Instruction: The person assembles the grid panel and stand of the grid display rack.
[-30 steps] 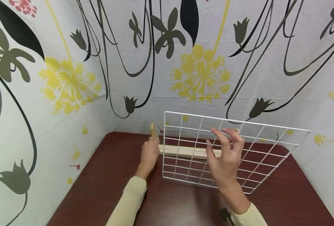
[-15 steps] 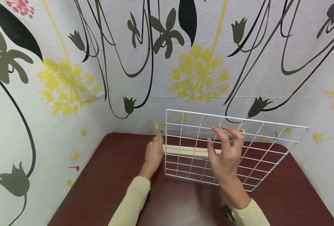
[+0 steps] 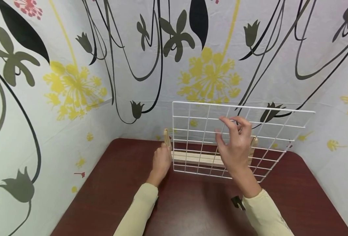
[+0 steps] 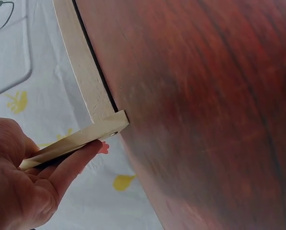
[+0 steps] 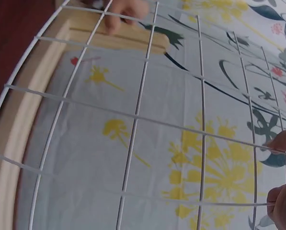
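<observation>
My left hand (image 3: 162,159) grips the left upright of a pale wooden frame (image 3: 198,158) whose long rail lies along the back of the table. In the left wrist view, the thumb and fingers of that hand (image 4: 18,177) hold the short wooden piece (image 4: 80,140), which meets the long rail (image 4: 83,62) at a corner. With my right hand (image 3: 235,147) I hold a white wire grid panel (image 3: 209,117) tilted up in front of the frame. Fingers (image 5: 282,143) pinch its wires at the right wrist view's edge. The frame's right upright (image 3: 253,142) is partly hidden behind the right hand.
A dark reddish-brown table (image 3: 185,209) spreads beneath the hands. Flower-printed white cloth (image 3: 126,52) encloses it at the back and sides. A small dark object (image 3: 237,202) lies by the right sleeve.
The wire grid has risen, with my right hand moving up. My left hand has shifted slightly right along with the frame's left upright, still gripping it.
</observation>
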A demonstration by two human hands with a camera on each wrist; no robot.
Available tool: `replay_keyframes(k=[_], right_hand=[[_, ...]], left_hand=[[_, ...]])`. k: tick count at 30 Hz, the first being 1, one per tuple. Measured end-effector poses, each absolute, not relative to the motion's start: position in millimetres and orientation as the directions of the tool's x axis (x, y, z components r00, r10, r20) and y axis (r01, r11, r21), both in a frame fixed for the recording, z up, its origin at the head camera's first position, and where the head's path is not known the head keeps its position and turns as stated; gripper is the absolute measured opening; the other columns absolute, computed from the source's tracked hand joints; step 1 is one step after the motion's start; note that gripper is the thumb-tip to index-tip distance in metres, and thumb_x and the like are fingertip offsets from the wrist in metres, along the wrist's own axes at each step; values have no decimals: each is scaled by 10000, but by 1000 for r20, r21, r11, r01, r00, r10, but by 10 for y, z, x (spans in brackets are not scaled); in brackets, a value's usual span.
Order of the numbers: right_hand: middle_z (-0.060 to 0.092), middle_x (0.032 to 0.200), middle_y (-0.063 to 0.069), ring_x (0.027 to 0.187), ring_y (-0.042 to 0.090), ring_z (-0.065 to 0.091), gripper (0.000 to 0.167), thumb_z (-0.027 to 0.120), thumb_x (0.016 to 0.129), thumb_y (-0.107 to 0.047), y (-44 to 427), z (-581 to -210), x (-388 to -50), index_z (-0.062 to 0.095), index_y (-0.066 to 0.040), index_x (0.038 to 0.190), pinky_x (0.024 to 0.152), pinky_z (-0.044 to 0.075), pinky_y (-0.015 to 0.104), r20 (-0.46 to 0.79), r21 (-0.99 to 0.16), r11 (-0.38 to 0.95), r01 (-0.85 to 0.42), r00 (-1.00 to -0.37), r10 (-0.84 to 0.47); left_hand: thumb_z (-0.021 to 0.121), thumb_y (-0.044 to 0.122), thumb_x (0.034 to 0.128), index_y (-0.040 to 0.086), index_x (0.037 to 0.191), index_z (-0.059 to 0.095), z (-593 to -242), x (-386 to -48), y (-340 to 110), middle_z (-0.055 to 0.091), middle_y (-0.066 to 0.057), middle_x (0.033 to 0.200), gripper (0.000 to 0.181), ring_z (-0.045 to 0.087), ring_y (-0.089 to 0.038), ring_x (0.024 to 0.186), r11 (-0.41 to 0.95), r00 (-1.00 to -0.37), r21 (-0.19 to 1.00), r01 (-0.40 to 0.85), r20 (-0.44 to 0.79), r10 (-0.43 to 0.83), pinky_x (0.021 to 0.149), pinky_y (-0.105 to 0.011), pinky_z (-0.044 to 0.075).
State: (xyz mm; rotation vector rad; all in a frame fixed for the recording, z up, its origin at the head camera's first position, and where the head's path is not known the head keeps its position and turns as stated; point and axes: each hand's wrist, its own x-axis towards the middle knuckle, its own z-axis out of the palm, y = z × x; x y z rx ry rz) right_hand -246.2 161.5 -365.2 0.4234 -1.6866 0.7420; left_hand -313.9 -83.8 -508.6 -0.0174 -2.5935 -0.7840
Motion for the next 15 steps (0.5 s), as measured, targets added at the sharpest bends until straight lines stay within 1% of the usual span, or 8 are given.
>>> replay_keyframes(k=[3, 7, 13, 15], right_hand=[[563, 1244, 264, 972, 406, 578, 435, 813, 871, -57, 1635, -3548, -2518, 712, -151, 1284, 750, 387, 389, 962, -250, 736, -629, -250, 113], [540, 1235, 274, 943, 398, 557, 444, 818, 876, -60, 1635, -3431, -2573, 698, -155, 1293, 739, 376, 404, 962, -242, 739, -628, -256, 98], [527, 1241, 284, 922, 405, 536, 449, 800, 877, -50, 1600, -3261, -2637, 688, -154, 1299, 757, 392, 438, 959, -227, 743, -629, -279, 57], [527, 1241, 284, 863, 387, 521, 456, 791, 869, -41, 1583, -3194, -2659, 689, -158, 1298, 739, 394, 431, 959, -219, 741, -635, -280, 44]], left_hand=[[534, 211, 1107, -2, 990, 607, -5091, -3144, -831, 712, -210, 778, 254, 738, -395, 698, 838, -913, 531, 128, 392, -109, 541, -486, 571], [539, 222, 1106, 6, 975, 599, -5095, -3151, -829, 703, -202, 762, 260, 734, -394, 691, 839, -913, 531, 120, 392, -117, 528, -483, 561], [522, 223, 1111, 5, 986, 604, -5084, -3138, -835, 715, -211, 786, 264, 746, -407, 720, 845, -912, 521, 120, 395, -114, 549, -493, 575], [520, 222, 1111, 1, 987, 603, -5089, -3131, -836, 720, -223, 796, 267, 749, -415, 731, 845, -913, 522, 116, 391, -116, 559, -499, 581]])
